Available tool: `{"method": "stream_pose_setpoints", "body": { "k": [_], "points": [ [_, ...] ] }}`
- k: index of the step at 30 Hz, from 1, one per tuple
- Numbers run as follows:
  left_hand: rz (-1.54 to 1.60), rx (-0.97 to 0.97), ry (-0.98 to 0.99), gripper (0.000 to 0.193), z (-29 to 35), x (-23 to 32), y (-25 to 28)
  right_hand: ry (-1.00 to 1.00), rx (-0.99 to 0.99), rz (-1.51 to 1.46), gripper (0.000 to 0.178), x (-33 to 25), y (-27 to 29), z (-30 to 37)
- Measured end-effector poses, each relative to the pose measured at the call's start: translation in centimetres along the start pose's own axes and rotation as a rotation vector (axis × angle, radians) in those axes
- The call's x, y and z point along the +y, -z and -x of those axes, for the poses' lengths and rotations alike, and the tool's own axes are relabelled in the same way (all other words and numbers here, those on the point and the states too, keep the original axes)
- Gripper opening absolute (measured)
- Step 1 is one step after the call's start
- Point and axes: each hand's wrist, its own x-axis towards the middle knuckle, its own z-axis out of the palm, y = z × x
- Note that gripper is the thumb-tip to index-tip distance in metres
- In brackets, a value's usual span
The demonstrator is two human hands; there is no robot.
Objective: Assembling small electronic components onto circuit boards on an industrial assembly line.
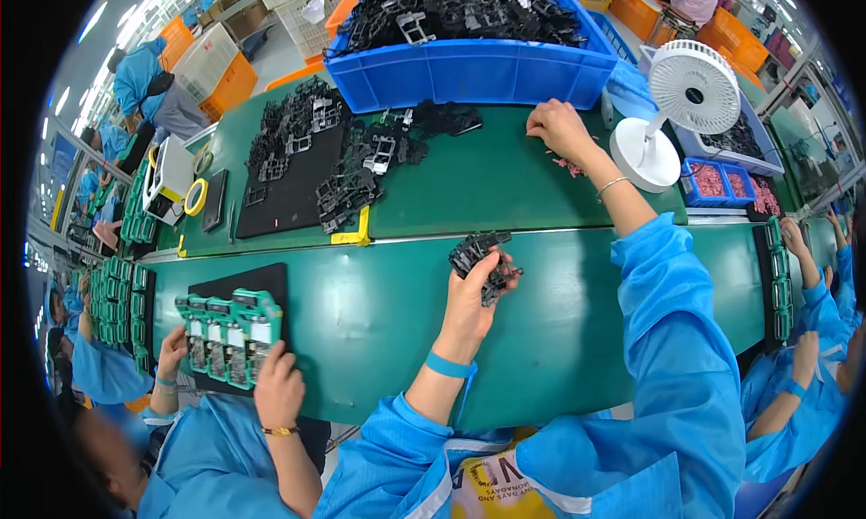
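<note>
Here's the left hand (471,310), fingers wrapped around a clump of black parts (471,250), held above the near stretch of the green bench (559,339). Stretched out ahead, well apart from it, is the right hand (561,127), fingertips drawn together low over the far side, just short of the blue bin (460,77). Anything pinched there? Can't tell from this angle. Small pink pieces (569,166) lie loose beside that wrist, near the white fan (693,88).

So what makes for good handling? A light left grip, I'd say: these parts look thin and fiddly, and a hard squeeze could bend or tangle them. Best to hold the clump steady over the surface, so any part that slips lands there. On the right, a fingertip pinch seems the way, one piece at a time, wrist lifted clear of the scatter. And mind that blue sleeve (677,321): its loose cuff sits near the fan, and a careless pull back could brush it!
</note>
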Motion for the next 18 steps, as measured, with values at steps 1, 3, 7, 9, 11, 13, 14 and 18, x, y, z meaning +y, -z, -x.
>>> {"method": "stream_pose_setpoints", "body": {
  "k": [1, 3, 7, 9, 11, 13, 14, 18],
  "points": [
    [0.009, -0.011, 0.005, 0.011, 0.1, 0.0, -0.2, 0.006, -0.002, 0.032, 0.009, -0.2, -0.1, 0.1],
    [0.006, 0.006, 0.015, 0.011, -0.1, -0.1, -0.3, 0.005, -0.008, 0.060, 0.008, -0.5, -0.1, 0.5],
    [-0.010, 0.010, -0.019, 0.012, -0.1, -0.7, -0.4, 0.060, 0.159, -0.018, 0.005, -3.4, 1.0, 2.5],
    [-0.023, 0.046, -0.074, 0.012, -0.1, -0.8, 0.0, 0.060, 0.151, -0.249, 0.004, -8.0, 2.8, 4.9],
    [-0.051, 0.059, -0.090, 0.012, -0.3, -1.0, -0.1, 0.095, 0.116, -0.349, 0.009, -11.8, 4.9, 8.2],
    [-0.085, 0.066, -0.129, 0.011, -0.1, -0.9, -0.4, 0.145, 0.161, -0.299, 0.012, -14.5, 5.6, 10.0],
    [-0.085, 0.074, -0.120, 0.011, -0.2, -1.2, -0.4, 0.144, 0.192, -0.264, 0.013, -15.2, 5.6, 10.6],
    [-0.125, 0.030, -0.171, 0.007, -0.2, -1.6, -0.6, 0.175, 0.217, -0.174, 0.013, -16.0, 5.4, 11.5]
  ]
}}
